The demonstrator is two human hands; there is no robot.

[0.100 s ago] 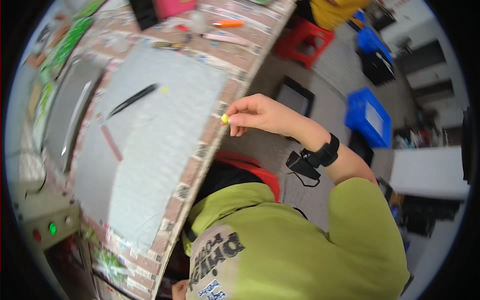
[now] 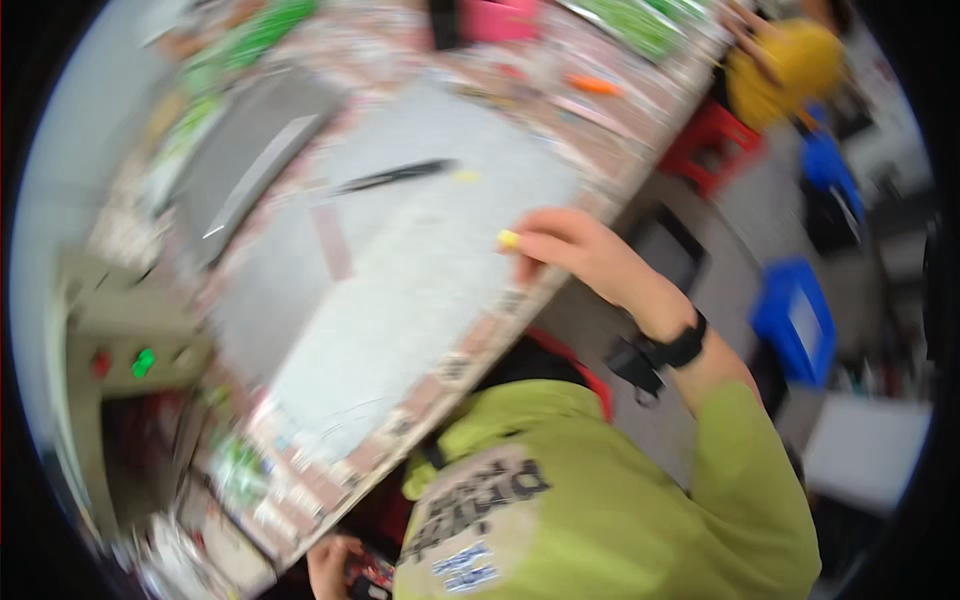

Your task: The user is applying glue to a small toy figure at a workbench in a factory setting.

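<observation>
My right hand (image 2: 585,252) is closed in a pinch, with a small yellow piece (image 2: 509,240) between thumb and forefinger. It hovers above the right edge of a pale grey sheet (image 2: 400,290) on the table. A slim black pointed tool (image 2: 395,175), resembling tweezers, lies on the sheet. Beside its end is another small yellow bit (image 2: 466,176). A flat dull-pink strip (image 2: 332,243) lies further left. Low in the picture, below the table edge, my left hand (image 2: 328,566) is blurred beside a dark and red thing (image 2: 372,574); its grip is unclear.
A grey tray (image 2: 250,160) stands left of the sheet. At lower left is a machine (image 2: 120,340) with red and green buttons. An orange tool (image 2: 595,85) and a pink box (image 2: 500,18) lie at the far side. Another person in yellow (image 2: 790,70) is beyond a red stool (image 2: 712,148).
The view has swung, shifting the table rightward and down and turning it. My right hand, still pinching the yellow piece, now appears over the sheet's edge. More of my left hand shows.
</observation>
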